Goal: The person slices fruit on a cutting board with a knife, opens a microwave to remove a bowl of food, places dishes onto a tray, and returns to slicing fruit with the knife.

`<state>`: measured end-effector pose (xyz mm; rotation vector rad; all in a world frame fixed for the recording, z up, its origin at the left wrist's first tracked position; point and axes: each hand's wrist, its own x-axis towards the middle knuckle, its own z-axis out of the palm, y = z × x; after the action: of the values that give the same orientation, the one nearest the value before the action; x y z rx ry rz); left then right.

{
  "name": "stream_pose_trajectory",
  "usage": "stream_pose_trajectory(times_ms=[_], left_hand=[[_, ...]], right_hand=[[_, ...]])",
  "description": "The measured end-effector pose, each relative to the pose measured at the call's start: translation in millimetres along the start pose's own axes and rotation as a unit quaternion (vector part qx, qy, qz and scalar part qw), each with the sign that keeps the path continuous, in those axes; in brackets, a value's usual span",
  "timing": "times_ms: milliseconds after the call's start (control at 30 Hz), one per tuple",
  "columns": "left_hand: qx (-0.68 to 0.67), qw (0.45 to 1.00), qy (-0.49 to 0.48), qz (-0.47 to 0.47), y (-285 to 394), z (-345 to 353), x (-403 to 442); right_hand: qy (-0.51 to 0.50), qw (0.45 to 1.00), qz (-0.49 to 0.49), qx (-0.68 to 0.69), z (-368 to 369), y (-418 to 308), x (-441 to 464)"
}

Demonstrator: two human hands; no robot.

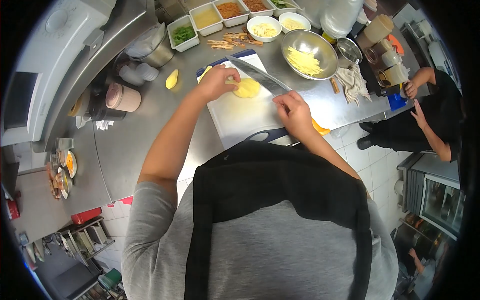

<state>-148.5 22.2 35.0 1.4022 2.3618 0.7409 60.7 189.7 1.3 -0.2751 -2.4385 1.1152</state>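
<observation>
My left hand (220,84) rests its bent fingertips on the left end of a fanned stack of yellow potato slices (248,89). The slices lie on a white cutting board (235,122) with dark blue ends. My right hand (294,112) is closed around a large kitchen knife (260,76). Its wide blade slants to the upper left, just beyond the slices. An orange end, seemingly the handle, sticks out below that hand. Partly behind my left hand is another yellow piece (205,72) at the board's edge. A whole peeled potato (172,79) lies left of the board.
A steel bowl (322,50) of yellow shreds stands at upper right, near a crumpled cloth (353,82). White containers (183,33) and two small white bowls (264,29) line the back, with clothespins (234,40) before them. A co-worker (435,115) stands at right.
</observation>
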Motion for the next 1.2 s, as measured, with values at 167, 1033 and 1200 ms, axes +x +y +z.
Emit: stream_pose_trajectory(times_ms=[167, 1033, 1200], left_hand=[[-0.024, 0.999, 0.017, -0.037, 0.3, 15.4, -10.9], [0.117, 0.98, 0.147, 0.074, 10.9, 77.3, -16.2], [0.173, 0.973, 0.136, 0.074, 14.0, 77.4, -18.1]], right_hand=[[-0.007, 0.995, -0.1, -0.004, 28.8, 3.1, 18.4], [-0.13, 0.967, 0.105, -0.193, -48.4, 25.6, -27.0], [-0.176, 0.965, 0.133, -0.144, -64.9, 26.5, -29.6]])
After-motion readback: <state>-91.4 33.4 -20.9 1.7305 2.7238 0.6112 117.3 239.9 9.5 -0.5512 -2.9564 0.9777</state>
